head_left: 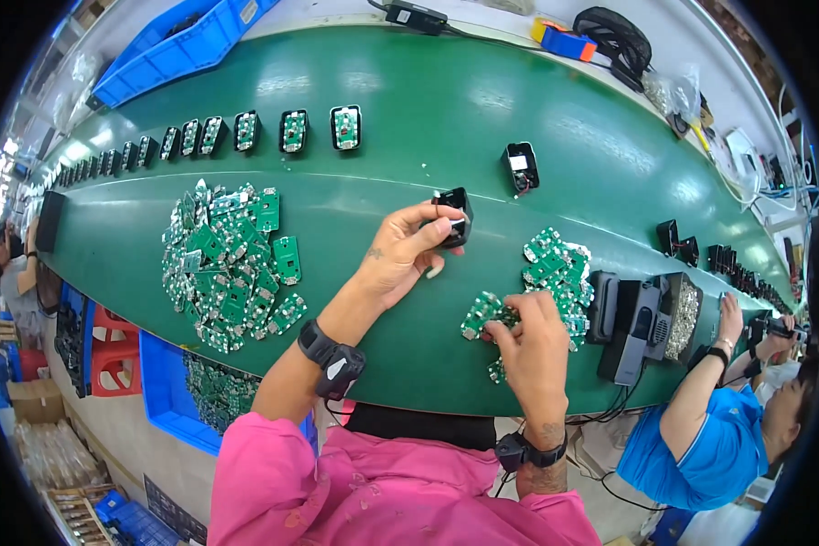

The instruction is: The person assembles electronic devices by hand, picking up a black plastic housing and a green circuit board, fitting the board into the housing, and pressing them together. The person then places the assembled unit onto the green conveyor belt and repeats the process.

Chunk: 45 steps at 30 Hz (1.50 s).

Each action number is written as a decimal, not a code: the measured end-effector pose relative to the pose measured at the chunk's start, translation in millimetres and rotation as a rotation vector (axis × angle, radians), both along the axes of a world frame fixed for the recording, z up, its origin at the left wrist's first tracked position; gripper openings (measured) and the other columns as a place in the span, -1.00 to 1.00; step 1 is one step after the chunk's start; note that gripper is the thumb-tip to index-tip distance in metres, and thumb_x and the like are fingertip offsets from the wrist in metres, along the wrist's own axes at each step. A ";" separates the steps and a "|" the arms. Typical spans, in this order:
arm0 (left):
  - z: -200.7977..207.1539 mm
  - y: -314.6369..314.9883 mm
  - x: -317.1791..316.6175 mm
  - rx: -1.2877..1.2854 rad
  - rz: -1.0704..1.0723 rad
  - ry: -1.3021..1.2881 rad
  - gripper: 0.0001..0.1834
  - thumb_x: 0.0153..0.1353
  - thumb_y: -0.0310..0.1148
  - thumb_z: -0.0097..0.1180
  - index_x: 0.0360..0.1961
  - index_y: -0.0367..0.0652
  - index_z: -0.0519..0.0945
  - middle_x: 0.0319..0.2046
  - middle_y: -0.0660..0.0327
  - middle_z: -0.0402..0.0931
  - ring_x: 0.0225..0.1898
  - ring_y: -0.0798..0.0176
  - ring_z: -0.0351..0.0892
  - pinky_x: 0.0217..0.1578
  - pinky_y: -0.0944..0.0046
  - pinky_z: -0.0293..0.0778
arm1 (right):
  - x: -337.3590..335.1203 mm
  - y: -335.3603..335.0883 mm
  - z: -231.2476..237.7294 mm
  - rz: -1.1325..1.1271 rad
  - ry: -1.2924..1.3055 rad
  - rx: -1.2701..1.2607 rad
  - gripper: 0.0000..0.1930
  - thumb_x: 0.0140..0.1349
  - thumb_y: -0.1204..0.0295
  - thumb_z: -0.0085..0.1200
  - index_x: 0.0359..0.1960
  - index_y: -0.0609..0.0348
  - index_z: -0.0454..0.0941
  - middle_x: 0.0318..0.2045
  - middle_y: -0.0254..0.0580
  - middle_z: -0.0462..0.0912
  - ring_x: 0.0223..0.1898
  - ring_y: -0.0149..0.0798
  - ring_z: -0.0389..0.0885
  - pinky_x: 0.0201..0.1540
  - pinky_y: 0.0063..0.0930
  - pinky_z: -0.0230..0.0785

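My left hand (400, 250) grips a case (456, 202), my right hand (535, 350) pinches a board (476, 320); the blue bin (164, 378) beside me holds boards (220, 396)!

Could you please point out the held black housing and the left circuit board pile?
Black housing (462, 209): head view, on its right side.
Left circuit board pile (232, 268): head view, boards near its middle.

Bears, on a green tabletop (409, 100), a large circuit-board heap (230, 264), a smaller heap (558, 276), rowed black cases (190, 137) and one lone case (520, 168).

1 blk case (458, 206), L hand (408, 247); 1 grn PCB (479, 316), R hand (531, 341).
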<state>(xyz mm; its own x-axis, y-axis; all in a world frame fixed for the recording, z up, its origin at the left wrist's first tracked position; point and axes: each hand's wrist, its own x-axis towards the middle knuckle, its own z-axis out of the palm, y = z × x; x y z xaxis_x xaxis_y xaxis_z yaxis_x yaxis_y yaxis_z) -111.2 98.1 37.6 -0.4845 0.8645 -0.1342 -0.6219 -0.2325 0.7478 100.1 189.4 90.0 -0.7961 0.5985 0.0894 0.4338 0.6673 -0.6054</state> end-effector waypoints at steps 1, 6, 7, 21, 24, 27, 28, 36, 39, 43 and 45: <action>-2.5 0.4 0.0 0.015 -0.040 -0.053 -0.75 0.31 -0.30 0.26 -0.05 -0.19 0.66 -0.23 0.22 0.60 -0.32 0.31 0.67 -0.54 0.46 0.50 | 2.2 0.8 -0.1 -0.085 0.022 -0.167 -0.61 -0.01 0.59 0.39 -0.11 0.31 0.56 -0.26 -0.11 0.59 -0.44 -0.22 0.66 -0.41 -0.41 0.51; 1.5 -0.4 6.7 -0.022 -0.047 0.054 -0.70 0.38 -0.15 0.17 -0.09 -0.18 0.63 -0.27 0.23 0.61 -0.27 0.14 0.74 -0.44 0.35 0.69 | 13.1 8.1 0.9 -0.148 0.194 -0.704 -0.71 0.09 0.66 0.34 -0.16 0.45 0.56 -0.46 -0.17 0.67 -0.51 -0.45 0.65 -0.50 -0.64 0.48; 2.1 0.5 10.6 -0.017 -0.063 0.046 -0.70 0.38 -0.15 0.17 -0.09 -0.18 0.63 -0.27 0.23 0.61 -0.27 0.14 0.74 -0.44 0.35 0.69 | 15.0 7.2 2.1 -0.166 0.192 -0.697 -0.71 0.09 0.66 0.34 -0.16 0.45 0.56 -0.46 -0.17 0.67 -0.51 -0.45 0.65 -0.50 -0.64 0.48; 2.9 2.7 38.2 -0.124 -0.159 0.850 -0.85 0.23 -0.50 0.23 -0.19 -0.23 0.75 -0.07 0.12 0.46 0.15 0.23 0.30 -0.02 0.30 0.43 | -3.6 9.6 -3.7 -0.249 0.633 -1.326 -0.81 0.43 0.49 0.03 -0.01 0.26 0.37 -0.53 -0.08 0.65 -0.69 -0.39 0.56 -0.67 -0.57 0.43; 5.9 3.4 39.1 -0.124 -0.161 0.873 -0.84 0.20 -0.54 0.22 -0.19 -0.22 0.74 -0.01 0.12 0.40 0.00 0.30 0.45 -0.08 0.30 0.46 | -7.4 6.2 -5.0 -0.270 0.582 -1.210 -0.78 0.41 0.48 0.08 -0.02 0.28 0.36 -0.53 -0.10 0.65 -0.68 -0.40 0.57 -0.66 -0.62 0.41; 7.3 4.2 40.0 -0.125 -0.171 0.892 -0.84 0.19 -0.56 0.22 -0.20 -0.23 0.73 0.04 0.13 0.34 -0.13 0.35 0.51 -0.12 0.33 0.47 | -8.2 5.2 -6.6 -0.306 0.577 -1.132 -0.77 0.39 0.47 0.10 -0.04 0.29 0.38 -0.53 -0.13 0.65 -0.67 -0.41 0.58 -0.65 -0.66 0.38; 6.8 4.1 39.9 -0.106 -0.175 0.921 -0.85 0.19 -0.57 0.22 -0.21 -0.23 0.73 0.06 0.13 0.31 -0.18 0.38 0.53 -0.15 0.35 0.47 | -8.5 4.8 -7.1 -0.302 0.557 -1.123 -0.77 0.39 0.47 0.11 -0.04 0.29 0.39 -0.53 -0.14 0.65 -0.67 -0.43 0.58 -0.64 -0.66 0.37; 25.6 4.0 49.3 -0.093 -0.239 0.358 -0.28 0.10 -0.59 0.31 0.32 -0.22 0.34 0.19 0.12 0.29 0.13 0.23 0.47 0.12 0.22 0.50 | -7.2 4.1 -12.1 -0.365 0.471 -1.006 -0.77 0.38 0.46 0.13 -0.03 0.26 0.41 -0.55 -0.29 0.62 -0.64 -0.58 0.47 -0.60 -0.74 0.26; 22.6 3.2 48.9 -0.060 -0.241 0.233 -0.24 0.09 -0.57 0.33 0.34 -0.26 0.32 0.27 0.08 0.27 0.24 0.20 0.40 0.18 0.20 0.48 | -6.5 2.1 -12.2 -0.329 0.468 -0.950 -0.77 0.38 0.48 0.13 -0.03 0.24 0.40 -0.55 -0.32 0.60 -0.61 -0.61 0.45 -0.58 -0.74 0.23; 24.7 2.2 46.1 -0.054 -0.287 0.262 -0.35 0.17 -0.56 0.26 0.31 -0.30 0.36 0.18 0.06 0.40 0.17 0.24 0.46 0.10 0.25 0.52 | -5.7 0.1 -16.1 -0.305 0.448 -0.886 -0.75 0.34 0.53 0.15 -0.02 0.22 0.40 -0.50 -0.33 0.60 -0.54 -0.60 0.48 -0.55 -0.74 0.24; 25.5 1.5 46.4 -0.054 -0.296 0.251 -0.39 0.22 -0.57 0.22 0.31 -0.30 0.36 0.14 0.08 0.44 0.15 0.25 0.48 0.05 0.28 0.55 | -6.5 -2.1 -17.8 -0.289 0.438 -0.861 -0.73 0.32 0.55 0.17 -0.01 0.22 0.40 -0.41 -0.29 0.62 -0.47 -0.59 0.51 -0.52 -0.74 0.27</action>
